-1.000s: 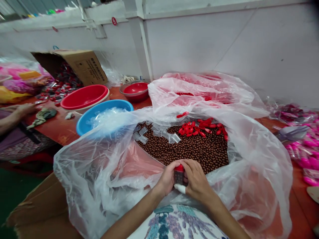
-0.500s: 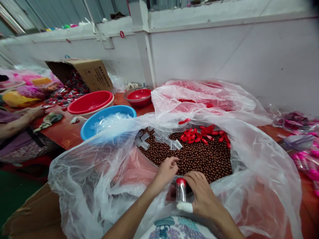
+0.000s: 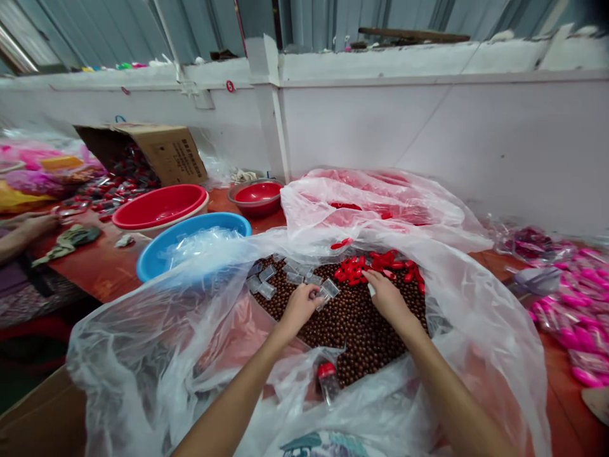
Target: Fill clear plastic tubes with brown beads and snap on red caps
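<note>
The left hand (image 3: 301, 307) curls its fingertips at a clear tube (image 3: 330, 289), the right hand (image 3: 391, 301) dips among red caps (image 3: 351, 271); neither grip can be told. Both piles sit atop brown beads (image 3: 366, 330), presumably for easy reach. A capped tube (image 3: 328, 383) leans near.

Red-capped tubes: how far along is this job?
Looks done: one capped tube at the bag's near edge, fill unclear. In hand: left hand at the clear tubes, right hand at the red pieces. Left: loose tubes, red pieces, brown balls.
</note>
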`<control>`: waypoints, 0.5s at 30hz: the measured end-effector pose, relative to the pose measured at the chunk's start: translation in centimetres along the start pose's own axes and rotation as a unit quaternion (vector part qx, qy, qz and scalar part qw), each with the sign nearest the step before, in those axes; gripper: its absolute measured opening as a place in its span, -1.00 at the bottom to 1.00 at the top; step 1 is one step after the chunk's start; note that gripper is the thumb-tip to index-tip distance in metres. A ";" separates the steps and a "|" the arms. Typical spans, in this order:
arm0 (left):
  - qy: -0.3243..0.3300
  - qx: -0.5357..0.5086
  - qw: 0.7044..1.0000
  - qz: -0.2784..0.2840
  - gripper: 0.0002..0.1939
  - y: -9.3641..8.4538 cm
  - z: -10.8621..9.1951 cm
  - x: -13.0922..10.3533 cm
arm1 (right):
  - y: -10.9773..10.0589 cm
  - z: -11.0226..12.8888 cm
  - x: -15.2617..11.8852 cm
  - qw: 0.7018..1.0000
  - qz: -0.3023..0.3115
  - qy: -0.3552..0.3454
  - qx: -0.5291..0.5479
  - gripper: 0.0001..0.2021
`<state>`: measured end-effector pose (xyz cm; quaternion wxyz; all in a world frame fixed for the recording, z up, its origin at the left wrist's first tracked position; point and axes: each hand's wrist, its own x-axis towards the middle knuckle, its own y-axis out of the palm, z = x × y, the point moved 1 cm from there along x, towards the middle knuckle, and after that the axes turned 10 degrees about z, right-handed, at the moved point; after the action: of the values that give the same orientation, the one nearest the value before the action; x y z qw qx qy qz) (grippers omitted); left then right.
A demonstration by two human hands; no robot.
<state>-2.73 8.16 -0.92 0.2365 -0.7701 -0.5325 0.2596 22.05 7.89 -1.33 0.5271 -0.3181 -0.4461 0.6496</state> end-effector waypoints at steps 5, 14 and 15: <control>-0.068 -0.042 0.992 0.101 -0.81 -1.0 3.0 -2.3 | 1.1 -0.8 1.3 0.999 0.025 0.025 0.028 -0.65; -0.057 -0.154 0.979 0.119 -0.75 4.1 2.0 0.0 | 1.0 -0.1 -3.2 0.985 -0.031 0.078 0.153 -0.70; -0.050 -0.168 0.978 0.114 -0.73 4.6 1.8 0.3 | 1.1 -0.1 -3.9 0.975 -0.045 0.089 0.196 -0.67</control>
<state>-0.57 7.09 -5.25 0.0458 -0.8403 -0.4888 0.2300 22.59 4.08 -2.59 0.6457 -0.2448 -0.2747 0.6691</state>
